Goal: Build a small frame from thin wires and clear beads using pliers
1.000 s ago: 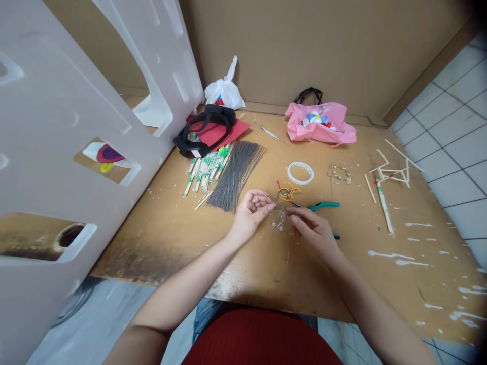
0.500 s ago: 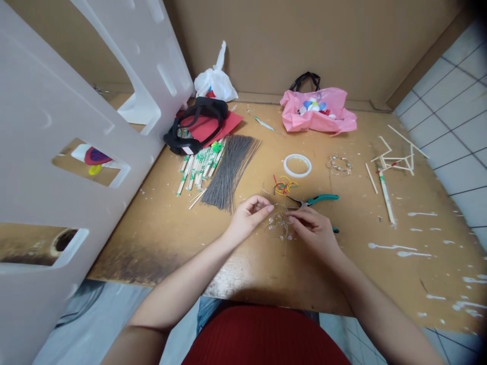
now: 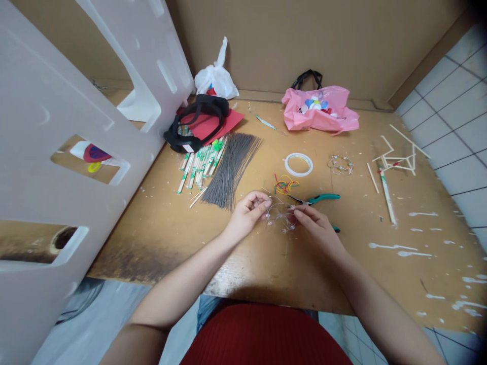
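Between my hands is a thin wire ring with small clear beads (image 3: 282,217), held above the table near its front. My left hand (image 3: 251,210) pinches the ring's left side between thumb and fingertips. On the opposite side my right hand (image 3: 314,223) is closed on the wire, close to a bead. Loose wire ends stick out of the ring. Teal-handled pliers (image 3: 315,199) lie just behind my right hand, which partly covers them. A similar beaded wire ring (image 3: 340,165) rests farther back on the right.
Behind my hands are coloured ties (image 3: 284,185) and a white tape roll (image 3: 299,165). Grey wires (image 3: 232,170), wrapped sticks (image 3: 198,167) and a black headset strap (image 3: 198,124) lie left. A pink bag (image 3: 319,111) holds bottle caps. A stick frame (image 3: 397,161) lies right.
The beaded ring has turned and spread wider between my hands. My right hand has shifted slightly up and right along the wire; the left has risen a little.
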A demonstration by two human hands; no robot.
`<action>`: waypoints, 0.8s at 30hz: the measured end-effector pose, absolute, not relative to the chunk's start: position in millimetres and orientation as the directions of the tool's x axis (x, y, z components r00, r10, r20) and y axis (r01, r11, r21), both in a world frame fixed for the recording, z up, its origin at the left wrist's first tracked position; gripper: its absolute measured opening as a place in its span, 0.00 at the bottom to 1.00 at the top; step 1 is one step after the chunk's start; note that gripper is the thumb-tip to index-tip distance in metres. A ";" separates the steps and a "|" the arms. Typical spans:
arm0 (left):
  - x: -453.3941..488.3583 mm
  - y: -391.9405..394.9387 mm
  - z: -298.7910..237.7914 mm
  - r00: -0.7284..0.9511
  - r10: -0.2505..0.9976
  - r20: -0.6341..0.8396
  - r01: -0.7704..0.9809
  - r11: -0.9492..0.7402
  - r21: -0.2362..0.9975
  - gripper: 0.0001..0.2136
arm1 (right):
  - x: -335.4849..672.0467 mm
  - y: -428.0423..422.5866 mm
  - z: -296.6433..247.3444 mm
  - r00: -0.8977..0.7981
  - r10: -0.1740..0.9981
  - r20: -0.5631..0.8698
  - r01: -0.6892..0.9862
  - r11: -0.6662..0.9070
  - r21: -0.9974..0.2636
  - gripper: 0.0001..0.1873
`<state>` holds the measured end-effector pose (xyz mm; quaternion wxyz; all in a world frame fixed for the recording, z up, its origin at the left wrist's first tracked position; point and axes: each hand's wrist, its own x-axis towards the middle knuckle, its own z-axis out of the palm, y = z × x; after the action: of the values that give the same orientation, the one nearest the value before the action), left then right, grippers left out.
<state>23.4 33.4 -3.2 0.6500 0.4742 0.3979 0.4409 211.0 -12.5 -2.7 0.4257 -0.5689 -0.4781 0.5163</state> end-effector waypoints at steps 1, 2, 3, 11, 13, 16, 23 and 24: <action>23.6 33.7 -3.7 0.288 0.953 -0.098 -0.213 0.164 0.963 0.13 | 210.0 -12.4 -2.9 -0.020 0.981 -0.191 0.063 -0.189 -0.980 0.17; 23.8 33.6 -4.0 0.282 0.955 -0.096 -0.227 0.163 0.960 0.13 | 208.6 -12.5 -3.0 -0.052 0.978 -0.202 0.022 -0.201 -0.979 0.17; 24.1 33.3 -4.0 0.277 0.956 -0.093 -0.235 0.161 0.959 0.13 | 207.1 -12.8 -3.2 -0.079 0.975 -0.207 -0.011 -0.209 -0.978 0.17; 28.6 21.9 -1.4 0.370 0.929 -0.025 -0.073 0.056 0.996 0.12 | 202.8 -16.5 -9.9 -0.008 0.996 -0.091 0.228 -0.087 -0.970 0.14; 29.9 19.3 -3.5 0.380 0.925 0.000 -0.026 0.011 1.000 0.10 | 204.5 -17.7 -10.2 0.033 0.999 -0.013 0.417 -0.026 -0.909 0.13; 30.7 17.5 -8.4 0.371 0.927 0.058 0.081 -0.094 0.992 0.07 | 205.5 -20.5 -8.3 0.044 0.996 0.082 0.631 0.036 -0.775 0.14; 28.4 18.5 -16.8 0.418 0.871 0.257 0.301 -0.400 0.866 0.05 | 201.2 -24.7 -5.7 -0.040 0.999 0.032 0.624 0.050 -0.780 0.18; 28.2 18.6 -17.2 0.422 0.867 0.264 0.324 -0.416 0.849 0.04 | 201.2 -24.3 -5.8 -0.038 0.999 0.024 0.605 0.042 -0.795 0.18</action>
<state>28.2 18.6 -17.2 0.3704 0.7576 0.3932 0.3664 201.2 -24.3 -5.8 0.3157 -0.6176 -0.6492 0.3122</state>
